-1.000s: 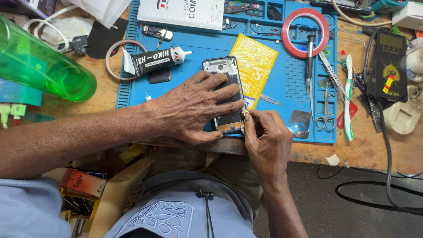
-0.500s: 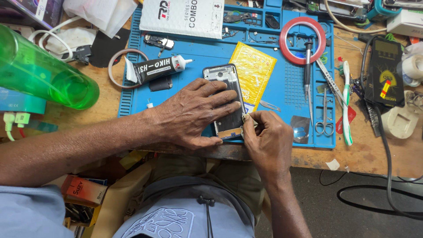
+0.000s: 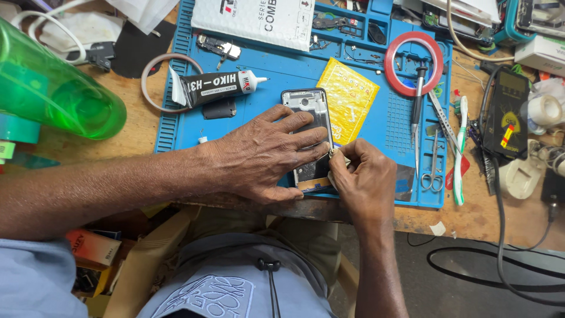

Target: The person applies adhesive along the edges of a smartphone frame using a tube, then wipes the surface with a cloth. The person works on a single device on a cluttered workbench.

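Seen from above, a person sits at a cluttered wooden counter (image 3: 135,135) with a blue work mat (image 3: 282,73) spread across its middle. An opened phone (image 3: 311,138), its back off and inner frame showing, lies on the mat near the mat's front edge, long side running away from the person. The left hand (image 3: 265,156) lies flat and spread over the phone's lower left part, fingers fanned across it, apparently pressing it down so it cannot slide while it is worked on. The right hand (image 3: 365,176) sits just beside the phone's right edge, close to the front edge of the counter, with thumb and forefinger pinched together on something small and pale at that edge; what the small thing is cannot be told. So the phone lies under the left hand and touches the fingertips of the right. A yellow sheet (image 3: 347,100) lies just beyond the right hand, touching the phone's right side. Farther back on the mat rest a black glue tube (image 3: 215,88) and a red tape ring (image 3: 414,63). Scissors (image 3: 432,162) and a screwdriver (image 3: 419,118) lie toward the mat's right edge, within easy reach. A green bottle (image 3: 56,88) lies at the counter's left edge, well apart.
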